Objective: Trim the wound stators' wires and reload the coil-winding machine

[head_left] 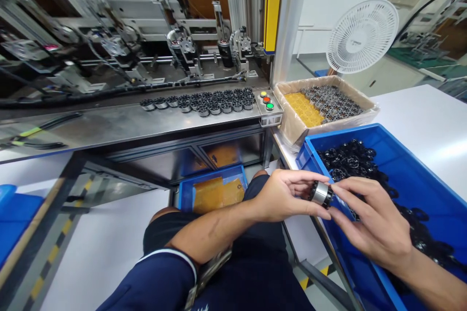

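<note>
Between my two hands is a small round motor core (320, 193), black at both ends with a silver metal band around its middle. My left hand (288, 194) grips it from the left, thumb below and fingers above. From the right, the thumb and fingertips of my right hand (375, 218) pinch its other end. Both hands are over the near edge of a blue bin (412, 155), which holds many loose black round parts (350, 158).
Rows of similar silver-and-black cores (215, 102) stand on the metal ledge (109, 129) before the machine. Beside them is a button box (269, 102). A lined carton (292, 121) of grey parts, a white fan (361, 36) and pliers (40, 131) are also around.
</note>
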Demonstrator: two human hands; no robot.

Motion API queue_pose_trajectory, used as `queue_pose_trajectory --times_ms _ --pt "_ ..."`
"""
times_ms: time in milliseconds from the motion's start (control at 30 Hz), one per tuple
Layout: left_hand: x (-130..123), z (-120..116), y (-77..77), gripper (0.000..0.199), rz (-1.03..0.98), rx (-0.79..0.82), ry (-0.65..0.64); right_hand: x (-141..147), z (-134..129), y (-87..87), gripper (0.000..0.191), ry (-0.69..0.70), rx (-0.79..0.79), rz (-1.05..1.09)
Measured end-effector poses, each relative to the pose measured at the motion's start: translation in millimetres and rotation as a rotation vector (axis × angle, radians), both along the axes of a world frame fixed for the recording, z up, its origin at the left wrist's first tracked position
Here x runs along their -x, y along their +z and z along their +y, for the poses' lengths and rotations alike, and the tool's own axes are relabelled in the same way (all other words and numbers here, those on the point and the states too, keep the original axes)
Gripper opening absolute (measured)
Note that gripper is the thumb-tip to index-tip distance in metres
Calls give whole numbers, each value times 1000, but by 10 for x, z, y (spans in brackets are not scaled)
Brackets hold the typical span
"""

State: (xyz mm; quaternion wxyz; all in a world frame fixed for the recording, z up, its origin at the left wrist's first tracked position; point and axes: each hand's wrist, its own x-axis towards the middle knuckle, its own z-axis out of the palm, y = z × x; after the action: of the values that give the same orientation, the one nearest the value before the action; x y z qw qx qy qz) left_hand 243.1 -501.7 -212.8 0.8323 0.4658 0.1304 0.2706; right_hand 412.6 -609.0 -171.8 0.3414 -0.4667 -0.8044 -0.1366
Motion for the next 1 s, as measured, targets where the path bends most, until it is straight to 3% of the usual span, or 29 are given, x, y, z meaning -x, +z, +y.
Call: queue_pose_trajectory --times_ms 400,633,1000 --pt "24 16 -4 65 99 -18 -28 -8 -7 -9 46 13 3 -13" --pt "27 3 22 53 33 16 -24 -14 4 -21 44 21 7 -7" --pt "14 3 38 53 21 30 -49 -37 11 -63 46 30 -39 -55"
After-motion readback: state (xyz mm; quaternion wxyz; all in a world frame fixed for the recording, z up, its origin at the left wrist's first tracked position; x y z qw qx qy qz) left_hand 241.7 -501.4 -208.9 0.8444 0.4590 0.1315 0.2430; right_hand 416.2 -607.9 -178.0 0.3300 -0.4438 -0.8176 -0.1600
